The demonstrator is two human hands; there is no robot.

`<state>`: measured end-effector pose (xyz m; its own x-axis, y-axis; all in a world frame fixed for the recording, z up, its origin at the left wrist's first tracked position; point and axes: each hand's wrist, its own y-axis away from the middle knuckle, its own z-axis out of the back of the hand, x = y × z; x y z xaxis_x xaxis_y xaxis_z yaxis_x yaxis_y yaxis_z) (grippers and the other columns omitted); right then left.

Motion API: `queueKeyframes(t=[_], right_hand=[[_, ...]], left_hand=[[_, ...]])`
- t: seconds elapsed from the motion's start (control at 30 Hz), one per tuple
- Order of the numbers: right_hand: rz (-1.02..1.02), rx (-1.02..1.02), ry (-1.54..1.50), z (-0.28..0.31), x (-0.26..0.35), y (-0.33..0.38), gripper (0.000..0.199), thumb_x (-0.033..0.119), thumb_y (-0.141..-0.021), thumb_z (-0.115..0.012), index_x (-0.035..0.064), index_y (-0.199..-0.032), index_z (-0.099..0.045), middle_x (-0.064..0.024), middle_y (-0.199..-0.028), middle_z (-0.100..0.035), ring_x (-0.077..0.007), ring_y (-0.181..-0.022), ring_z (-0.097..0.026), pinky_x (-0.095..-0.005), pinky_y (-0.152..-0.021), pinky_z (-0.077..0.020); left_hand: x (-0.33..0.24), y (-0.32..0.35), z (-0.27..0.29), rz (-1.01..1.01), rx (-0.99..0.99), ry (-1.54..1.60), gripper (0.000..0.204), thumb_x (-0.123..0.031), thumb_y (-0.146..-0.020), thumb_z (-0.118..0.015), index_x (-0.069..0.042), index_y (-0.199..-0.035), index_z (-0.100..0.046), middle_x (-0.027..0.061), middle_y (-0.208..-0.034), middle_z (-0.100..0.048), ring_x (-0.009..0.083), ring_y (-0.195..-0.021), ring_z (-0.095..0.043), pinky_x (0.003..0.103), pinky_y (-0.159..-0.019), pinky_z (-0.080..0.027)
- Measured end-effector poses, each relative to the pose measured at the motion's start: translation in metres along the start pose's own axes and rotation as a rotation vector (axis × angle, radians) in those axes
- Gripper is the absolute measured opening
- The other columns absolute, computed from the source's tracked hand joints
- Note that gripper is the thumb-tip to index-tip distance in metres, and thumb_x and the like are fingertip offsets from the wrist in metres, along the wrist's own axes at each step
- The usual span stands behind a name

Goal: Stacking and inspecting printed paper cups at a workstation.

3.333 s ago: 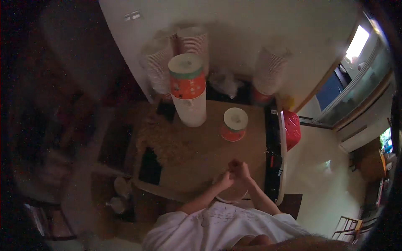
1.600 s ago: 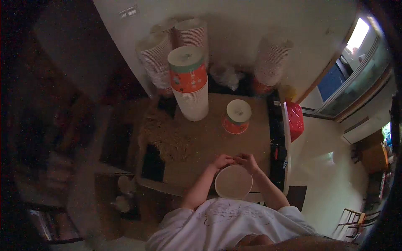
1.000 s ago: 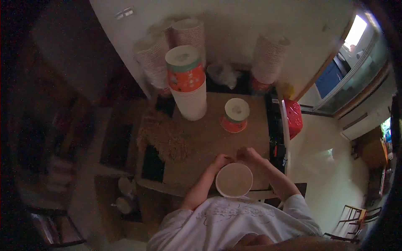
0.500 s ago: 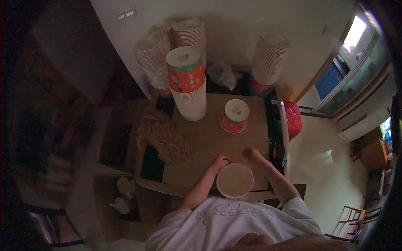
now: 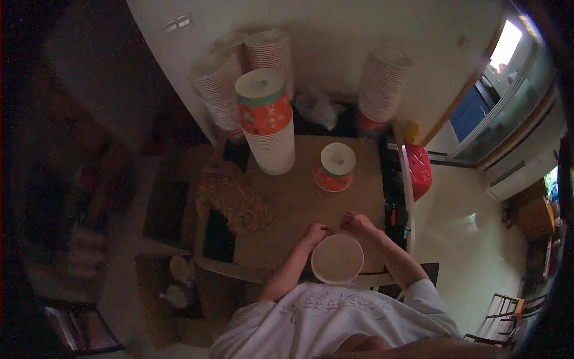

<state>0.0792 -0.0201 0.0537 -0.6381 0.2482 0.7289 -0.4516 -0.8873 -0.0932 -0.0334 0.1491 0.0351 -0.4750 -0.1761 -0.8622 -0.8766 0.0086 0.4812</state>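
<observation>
A pale round paper bowl sits at the near edge of the brown table, right in front of me. My left hand rests at its far left rim with the fingers curled. At the far right rim lies my right hand, also curled. Whether either hand grips the bowl is too small to tell. Beyond them stands a single upturned bowl with an orange band. A tall stack of orange-banded bowls rises at the table's far left.
A heap of brown shredded material lies on the table's left side. More bowl stacks stand against the white wall. A red plastic stool sits to the right, and a dark tray at the table's left edge.
A pale bowl has come to rest before me. My hands, joined above the table earlier, have parted to its far rim; the right hand moved back in since half a second ago.
</observation>
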Motion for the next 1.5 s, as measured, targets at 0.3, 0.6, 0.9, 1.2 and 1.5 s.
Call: queueKeyframes(t=[0.3,0.6,0.9,1.2,1.5], right_hand=[[0.006,0.081,0.06,0.013,0.019,0.003,0.008,0.014,-0.072,-0.053,0.0074,-0.074,-0.058,-0.0088,-0.076,-0.056,-0.0254,-0.07,-0.056,-0.0335,-0.06,-0.0443],[-0.471,0.069,-0.346,-0.001,-0.028,0.011,0.027,0.014,-0.071,-0.056,0.0071,-0.096,-0.052,-0.0056,-0.069,-0.054,-0.0135,-0.063,-0.053,-0.028,-0.055,-0.0424],[-0.142,0.02,-0.246,-0.005,-0.007,0.004,0.015,0.013,-0.067,-0.058,0.0086,-0.082,-0.057,-0.0069,-0.071,-0.056,-0.0203,-0.065,-0.056,-0.0301,-0.056,-0.0443],[-0.045,0.022,0.134,0.005,0.001,0.003,0.007,0.013,-0.069,-0.055,0.009,-0.071,-0.059,-0.0076,-0.073,-0.057,-0.0246,-0.068,-0.056,-0.0332,-0.057,-0.0447],[-0.385,-0.016,-0.372,-0.008,-0.003,0.008,0.008,0.01,-0.074,-0.051,0.0033,-0.075,-0.053,-0.0107,-0.07,-0.055,-0.0177,-0.06,-0.05,-0.0309,-0.056,-0.0401]], left_hand=[[-0.005,0.005,-0.002,0.009,-0.051,-0.126,0.012,-0.013,-0.067,-0.06,-0.003,-0.073,-0.062,0.0022,-0.066,-0.059,0.01,-0.059,-0.054,0.026,-0.054,-0.044],[0.016,-0.008,0.002,0.062,-0.116,-0.12,0.016,-0.012,-0.068,-0.06,0.0,-0.078,-0.061,0.005,-0.07,-0.06,0.0106,-0.063,-0.055,0.028,-0.056,-0.044],[0.01,-0.006,0.0,0.036,-0.07,-0.064,0.014,-0.013,-0.068,-0.061,-0.002,-0.076,-0.063,0.0042,-0.069,-0.06,0.0103,-0.062,-0.055,0.027,-0.056,-0.044],[0.015,-0.011,0.002,0.04,-0.074,-0.078,0.015,-0.015,-0.067,-0.062,-0.002,-0.075,-0.063,0.0038,-0.067,-0.06,0.0093,-0.061,-0.054,0.026,-0.056,-0.045],[-0.011,0.002,-0.007,0.044,-0.082,-0.161,0.016,-0.016,-0.067,-0.063,-0.002,-0.075,-0.062,0.0042,-0.067,-0.06,0.0098,-0.061,-0.054,0.025,-0.055,-0.044]])
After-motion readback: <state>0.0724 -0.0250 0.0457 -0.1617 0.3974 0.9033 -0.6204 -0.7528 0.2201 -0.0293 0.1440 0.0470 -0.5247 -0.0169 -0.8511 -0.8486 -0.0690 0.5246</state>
